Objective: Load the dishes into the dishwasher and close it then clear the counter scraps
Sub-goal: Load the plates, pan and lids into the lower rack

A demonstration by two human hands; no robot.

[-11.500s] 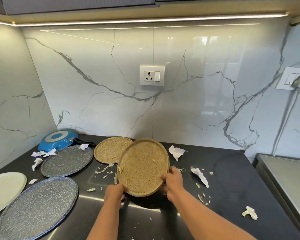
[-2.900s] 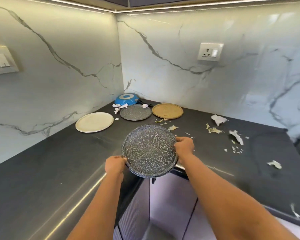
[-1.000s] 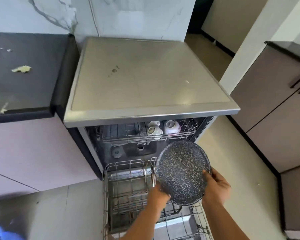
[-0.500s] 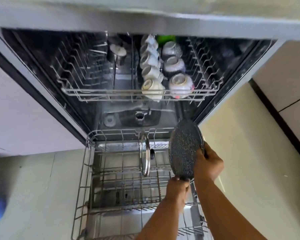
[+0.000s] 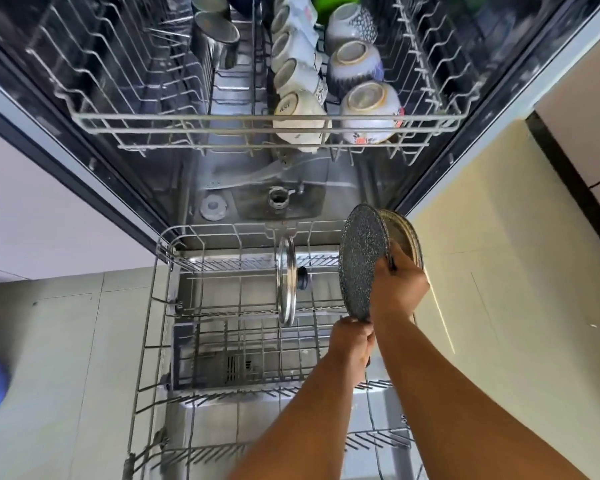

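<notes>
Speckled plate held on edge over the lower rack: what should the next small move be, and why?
Probably lower the speckled plate straight down into the lower rack and release. Both hands grip it, left hand at the bottom edge, right hand on the rim; it is upright beside a tan plate, right of the glass lid.

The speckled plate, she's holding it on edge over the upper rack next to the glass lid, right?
Not the upper rack. The head view shows both hands holding the speckled plate on edge over the lower rack, next to the glass lid.

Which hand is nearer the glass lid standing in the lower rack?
Left. The left hand grips the speckled plate's bottom edge, just right of the glass lid; the right hand is behind the plate, farther right.
</notes>
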